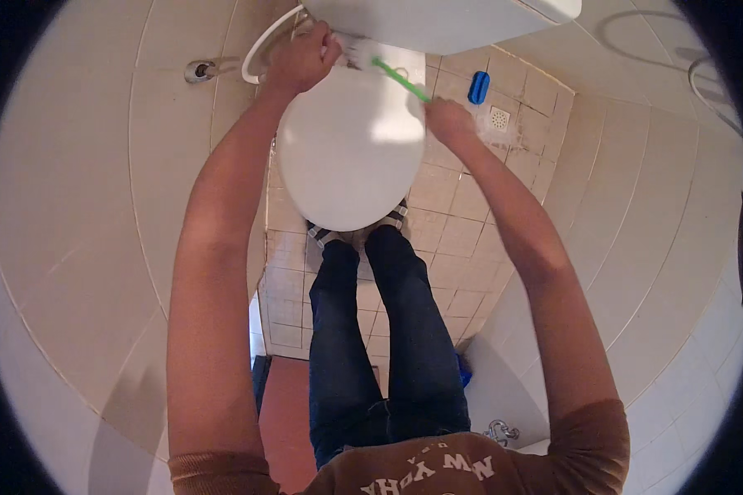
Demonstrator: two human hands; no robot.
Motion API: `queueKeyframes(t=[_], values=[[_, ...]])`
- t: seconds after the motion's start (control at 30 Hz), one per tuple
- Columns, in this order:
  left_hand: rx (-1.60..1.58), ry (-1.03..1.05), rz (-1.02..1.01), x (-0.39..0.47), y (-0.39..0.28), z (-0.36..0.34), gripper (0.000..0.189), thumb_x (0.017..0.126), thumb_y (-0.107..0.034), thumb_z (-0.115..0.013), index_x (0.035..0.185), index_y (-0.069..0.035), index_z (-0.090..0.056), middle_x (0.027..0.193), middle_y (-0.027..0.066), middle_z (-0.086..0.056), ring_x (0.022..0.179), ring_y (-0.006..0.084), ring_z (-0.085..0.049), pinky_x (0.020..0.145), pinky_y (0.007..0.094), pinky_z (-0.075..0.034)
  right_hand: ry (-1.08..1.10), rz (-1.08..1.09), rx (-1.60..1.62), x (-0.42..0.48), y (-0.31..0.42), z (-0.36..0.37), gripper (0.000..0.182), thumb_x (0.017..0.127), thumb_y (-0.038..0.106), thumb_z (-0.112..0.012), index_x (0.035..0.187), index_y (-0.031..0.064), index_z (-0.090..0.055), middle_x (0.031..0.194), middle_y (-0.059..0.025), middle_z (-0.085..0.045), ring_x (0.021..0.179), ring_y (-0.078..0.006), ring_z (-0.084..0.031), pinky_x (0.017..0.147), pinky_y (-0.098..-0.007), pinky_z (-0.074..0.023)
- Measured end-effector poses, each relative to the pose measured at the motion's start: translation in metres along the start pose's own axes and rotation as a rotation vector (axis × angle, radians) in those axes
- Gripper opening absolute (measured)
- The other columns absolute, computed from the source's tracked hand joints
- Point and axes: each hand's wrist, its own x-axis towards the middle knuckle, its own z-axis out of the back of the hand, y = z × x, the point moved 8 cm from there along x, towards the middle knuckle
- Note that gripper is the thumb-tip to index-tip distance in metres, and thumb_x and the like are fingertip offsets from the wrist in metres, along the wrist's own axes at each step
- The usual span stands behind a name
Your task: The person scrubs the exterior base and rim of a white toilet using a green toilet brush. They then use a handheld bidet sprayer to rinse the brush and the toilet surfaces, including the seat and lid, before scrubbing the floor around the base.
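Note:
My right hand (pixel 450 119) is closed round the handle of a green brush (pixel 401 79), whose head, blurred and whitish, lies over the rear of the toilet, behind the closed white lid (pixel 350 148). At the back left of the lid, my left hand (pixel 306 59) is near the wall and a white hose (pixel 255 52); its fingers are curled, and whether they hold anything is hidden. The white cistern (pixel 433 21) stands just beyond both hands.
A blue scrubbing brush or sponge (pixel 479 88) lies on the tiled floor near a drain grate (pixel 499 118). A metal valve (pixel 199 71) sticks out of the left wall. My feet stand at the toilet's front. Behind me are a metal tap (pixel 501 431) and a reddish floor area (pixel 288 414).

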Motion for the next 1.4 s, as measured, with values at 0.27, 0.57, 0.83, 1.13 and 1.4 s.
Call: queueKeyframes(t=[0.27,0.57,0.83,1.13,1.4], values=[[-0.184,-0.062,0.208,-0.055,0.04,0.06,0.044,0.085,-0.036,-0.061,0.112,-0.008,-0.042,0.096,0.0133,-0.062,0.088,0.0297,-0.062,0.078,0.0394,-0.047,0.064,-0.208,0.035,-0.039,-0.095,-0.043,0.035,0.092,0.032,-0.039,0.102,0.003,-0.057,0.093,-0.0189,-0.065,0.087,-0.0368,-0.063,0.075,-0.048,-0.0496],[-0.09,-0.015,0.049,-0.085,0.016,0.109,0.035,0.081,-0.026,-0.067,0.106,-0.009,-0.051,0.097,0.0136,-0.062,0.088,0.0297,-0.061,0.076,0.0368,-0.047,-0.042,-0.036,0.142,0.017,0.049,-0.017,0.034,0.091,0.027,-0.04,0.091,0.0009,-0.062,0.094,-0.0213,-0.064,0.086,-0.0356,-0.063,0.076,-0.0448,-0.0505],[0.19,-0.061,0.184,-0.081,0.033,0.197,0.031,0.081,-0.029,-0.064,0.102,-0.009,-0.053,0.09,0.0155,-0.062,0.085,0.0306,-0.061,0.069,0.0401,-0.046,-0.186,-0.073,0.122,-0.096,-0.024,-0.024,0.038,0.094,0.032,-0.037,0.08,0.0003,-0.055,0.07,-0.0259,-0.059,0.064,-0.0421,-0.059,0.059,-0.0505,-0.0487],[0.236,-0.108,0.07,-0.093,0.048,0.191,0.02,0.086,-0.018,-0.048,0.097,-0.005,-0.06,0.094,0.0138,-0.063,0.084,0.0274,-0.06,0.074,0.038,-0.046,-0.103,-0.016,0.196,-0.103,0.062,-0.085,0.042,0.094,0.038,-0.037,0.087,-0.001,-0.051,0.066,-0.0259,-0.059,0.064,-0.0421,-0.06,0.058,-0.0517,-0.0486],[0.138,-0.185,0.093,-0.112,0.082,0.196,0.027,0.085,-0.018,-0.051,0.109,-0.009,-0.06,0.102,0.0134,-0.062,0.096,0.029,-0.058,0.083,0.0402,-0.044,0.02,0.037,0.03,-0.137,0.085,-0.136,0.041,0.095,0.039,-0.035,0.096,0.0003,-0.048,0.063,-0.0241,-0.059,0.059,-0.0429,-0.06,0.054,-0.0521,-0.0488]])
